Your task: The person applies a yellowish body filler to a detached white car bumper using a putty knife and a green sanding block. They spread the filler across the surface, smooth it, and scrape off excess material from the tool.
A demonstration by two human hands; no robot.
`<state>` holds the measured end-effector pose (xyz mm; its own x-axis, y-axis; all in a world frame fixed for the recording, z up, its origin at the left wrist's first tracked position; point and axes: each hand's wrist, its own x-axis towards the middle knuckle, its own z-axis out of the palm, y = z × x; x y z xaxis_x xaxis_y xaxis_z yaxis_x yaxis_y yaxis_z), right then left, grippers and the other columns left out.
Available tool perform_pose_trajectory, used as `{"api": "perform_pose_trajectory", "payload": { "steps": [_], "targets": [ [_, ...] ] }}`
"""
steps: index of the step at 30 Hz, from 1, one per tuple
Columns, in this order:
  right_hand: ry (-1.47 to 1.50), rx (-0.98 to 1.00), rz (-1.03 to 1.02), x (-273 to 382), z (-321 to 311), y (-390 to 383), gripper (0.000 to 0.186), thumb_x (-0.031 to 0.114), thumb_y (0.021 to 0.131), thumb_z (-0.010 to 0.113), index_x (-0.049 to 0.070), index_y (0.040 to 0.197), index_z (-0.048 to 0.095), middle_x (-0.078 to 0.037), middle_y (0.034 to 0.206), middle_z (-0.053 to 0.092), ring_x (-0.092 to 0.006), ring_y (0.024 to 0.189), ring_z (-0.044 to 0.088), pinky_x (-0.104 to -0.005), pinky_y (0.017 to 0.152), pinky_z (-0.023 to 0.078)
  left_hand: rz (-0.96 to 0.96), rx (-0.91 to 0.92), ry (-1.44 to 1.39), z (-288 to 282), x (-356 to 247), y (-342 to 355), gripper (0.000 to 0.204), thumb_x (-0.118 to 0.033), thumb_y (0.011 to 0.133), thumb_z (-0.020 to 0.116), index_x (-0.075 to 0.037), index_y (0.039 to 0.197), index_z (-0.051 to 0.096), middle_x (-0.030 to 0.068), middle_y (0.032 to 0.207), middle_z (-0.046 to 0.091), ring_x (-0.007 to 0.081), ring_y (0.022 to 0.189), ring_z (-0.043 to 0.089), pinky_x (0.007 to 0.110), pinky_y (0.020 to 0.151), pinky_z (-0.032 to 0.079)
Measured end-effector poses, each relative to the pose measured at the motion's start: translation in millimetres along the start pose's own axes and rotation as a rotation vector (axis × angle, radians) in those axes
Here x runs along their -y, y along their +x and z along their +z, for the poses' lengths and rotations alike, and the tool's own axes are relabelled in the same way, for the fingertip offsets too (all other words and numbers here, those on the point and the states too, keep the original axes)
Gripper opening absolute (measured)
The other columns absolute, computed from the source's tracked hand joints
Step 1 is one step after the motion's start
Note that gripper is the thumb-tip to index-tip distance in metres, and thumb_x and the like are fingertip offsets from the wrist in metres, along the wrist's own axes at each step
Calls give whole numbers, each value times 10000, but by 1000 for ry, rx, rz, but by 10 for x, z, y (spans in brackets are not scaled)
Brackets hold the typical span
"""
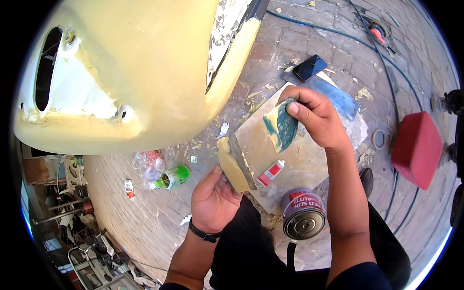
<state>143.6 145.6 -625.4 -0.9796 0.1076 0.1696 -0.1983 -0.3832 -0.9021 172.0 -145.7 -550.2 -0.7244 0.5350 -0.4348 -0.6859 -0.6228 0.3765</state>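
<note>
Far left and above: a large cream-yellow filler-coated car body panel (135, 72) over the brick-paved floor (145, 212), with a green plastic bottle (173, 177) lying below it. Centre: left hand (212, 198), fingers curled, gripping a wide metal putty knife loaded with beige filler (234, 164), near a small red-and-white tube (270, 172) on a flat mixing board (309, 159) and a round metal tin (303, 215). Right: right hand (316, 118), thumb and fingers pinching a small teal-smeared flexible spreader (281, 125), well apart from a red plastic container (416, 149).
</note>
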Motion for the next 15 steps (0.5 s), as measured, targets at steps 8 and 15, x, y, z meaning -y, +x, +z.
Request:
{"api": "perform_pose_trajectory", "payload": {
  "steps": [8, 15],
  "targets": [
    [-72, -526, 3, -571, -558, 1059, 317, 153, 1002, 661, -4, 1277, 648, -67, 1099, 718, -178, 983, 696, -362, 876, 563, 252, -130, 383, -77, 46, -377, 380, -118, 1111, 453, 18, 1462, 498, 152, 1421, 643, 285, 1282, 659, 470, 1062, 565],
    [-899, -707, -268, -463, -477, 1846, 339, 187, 935, 703, 3, 1220, 711, -191, 1079, 768, -332, 989, 740, -427, 889, 563, 353, -239, 471, -90, 139, -646, 388, -118, 1108, 460, 64, 1448, 502, 189, 1408, 642, 297, 1277, 658, 466, 1063, 560]
  ]
}}
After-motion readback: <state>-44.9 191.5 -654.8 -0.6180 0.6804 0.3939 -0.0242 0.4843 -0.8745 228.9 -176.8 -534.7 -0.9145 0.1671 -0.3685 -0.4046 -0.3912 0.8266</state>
